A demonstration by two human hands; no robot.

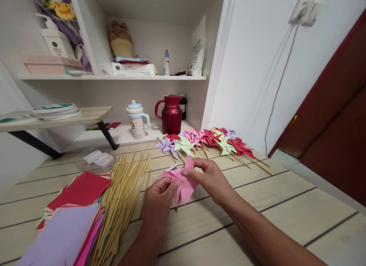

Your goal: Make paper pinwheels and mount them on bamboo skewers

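Observation:
A pink paper pinwheel (185, 188) is held over the table between my two hands. My left hand (162, 189) pinches its lower left side between thumb and fingers. My right hand (207, 176) grips the upper right blade, thumb in front. No stick shows on this pinwheel. Left of my left hand lies a loose bundle of thin wooden sticks (122, 197). Beyond my hands are several finished pinwheels (185, 145) on sticks, in pink, red, purple and pale green.
Stacked coloured paper sheets (61, 235) lie at the front left, beside red sheets (82, 189). A clear packet (98, 159) sits behind them. At the back stand a cup (137, 125), a red jug (171, 115) and a small raised stand (91, 115). A cord (281, 79) hangs on the right wall.

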